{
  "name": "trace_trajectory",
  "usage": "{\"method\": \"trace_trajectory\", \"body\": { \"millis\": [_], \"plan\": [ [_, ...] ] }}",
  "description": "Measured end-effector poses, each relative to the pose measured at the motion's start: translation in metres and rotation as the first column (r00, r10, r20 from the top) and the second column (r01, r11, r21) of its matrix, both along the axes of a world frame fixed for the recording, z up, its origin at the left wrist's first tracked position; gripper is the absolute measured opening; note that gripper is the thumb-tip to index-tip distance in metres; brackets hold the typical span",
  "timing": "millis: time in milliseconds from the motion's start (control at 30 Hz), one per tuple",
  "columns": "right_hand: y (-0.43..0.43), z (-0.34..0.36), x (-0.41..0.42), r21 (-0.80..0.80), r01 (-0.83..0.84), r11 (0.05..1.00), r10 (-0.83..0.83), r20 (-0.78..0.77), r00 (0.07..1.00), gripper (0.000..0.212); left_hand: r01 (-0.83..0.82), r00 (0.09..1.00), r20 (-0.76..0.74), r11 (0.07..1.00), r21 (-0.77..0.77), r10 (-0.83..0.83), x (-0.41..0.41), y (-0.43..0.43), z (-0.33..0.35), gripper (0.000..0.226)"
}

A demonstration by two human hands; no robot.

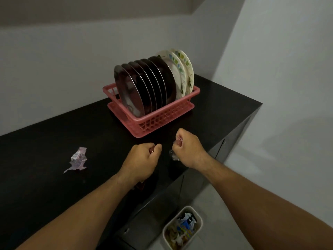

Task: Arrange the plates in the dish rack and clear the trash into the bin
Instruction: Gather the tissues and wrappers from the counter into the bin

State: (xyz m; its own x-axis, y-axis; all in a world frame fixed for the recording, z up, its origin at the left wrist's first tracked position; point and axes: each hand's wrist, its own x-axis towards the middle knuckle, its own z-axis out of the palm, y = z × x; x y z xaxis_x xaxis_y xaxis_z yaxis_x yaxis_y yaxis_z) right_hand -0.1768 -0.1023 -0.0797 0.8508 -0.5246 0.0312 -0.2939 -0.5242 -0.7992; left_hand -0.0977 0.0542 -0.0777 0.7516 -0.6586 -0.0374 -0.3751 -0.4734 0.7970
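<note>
Plates point(144, 83) stand on edge in a pink rack point(162, 120) at the back of the black desk point(45, 141): a row of dark steel ones in front, then pale patterned ones behind, each mostly hidden by the one before it. The left hand point(142, 159) is curled into a fist over the desk's near edge; a red scrap point(152, 151) shows between thumb and fingers, the rest covered by the hand. The right hand point(187, 147), just beside it, is fisted round clear plastic point(173, 156) that sticks out above and below the fingers. A torn purple wrapper point(78, 159) lies flat on the desk, well to the left; its print is too blurred to read. On the floor below, a white bin point(196, 215) holds crumpled trash point(183, 226), with blue and yellow packaging whose lettering cannot be made out.
</note>
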Motion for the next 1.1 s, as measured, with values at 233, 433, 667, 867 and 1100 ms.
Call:
{"method": "trace_trajectory", "body": {
  "millis": [233, 433, 667, 867, 1100],
  "plan": [
    [-0.029, -0.026, -0.051, 0.238, -0.029, 0.971, 0.030, -0.003, 1.000, 0.047, 0.104, 0.993, -0.057, 0.994, 0.036, -0.102, -0.029, -0.017, -0.018, 0.020],
    [-0.033, -0.040, -0.080, 0.136, 0.042, 0.990, -0.048, 0.038, 0.998, 0.027, 0.167, 0.983, -0.090, 0.985, 0.048, -0.162, -0.050, -0.029, -0.023, 0.022],
    [-0.024, -0.046, -0.105, -0.015, 0.234, 0.972, -0.230, 0.131, 0.964, 0.043, 0.134, 0.987, 0.079, 0.988, 0.077, -0.140, -0.070, -0.033, -0.028, 0.050],
    [-0.033, -0.074, -0.144, 0.292, 0.288, 0.912, -0.308, 0.024, 0.951, 0.038, 0.207, 0.974, 0.099, 0.978, -0.010, -0.205, -0.108, -0.035, -0.045, 0.048],
    [-0.077, -0.145, -0.179, 0.261, 0.230, 0.938, -0.175, -0.217, 0.960, 0.030, 0.268, 0.960, -0.180, 0.888, 0.374, -0.214, -0.139, -0.053, -0.129, 0.028]
  ]
}}
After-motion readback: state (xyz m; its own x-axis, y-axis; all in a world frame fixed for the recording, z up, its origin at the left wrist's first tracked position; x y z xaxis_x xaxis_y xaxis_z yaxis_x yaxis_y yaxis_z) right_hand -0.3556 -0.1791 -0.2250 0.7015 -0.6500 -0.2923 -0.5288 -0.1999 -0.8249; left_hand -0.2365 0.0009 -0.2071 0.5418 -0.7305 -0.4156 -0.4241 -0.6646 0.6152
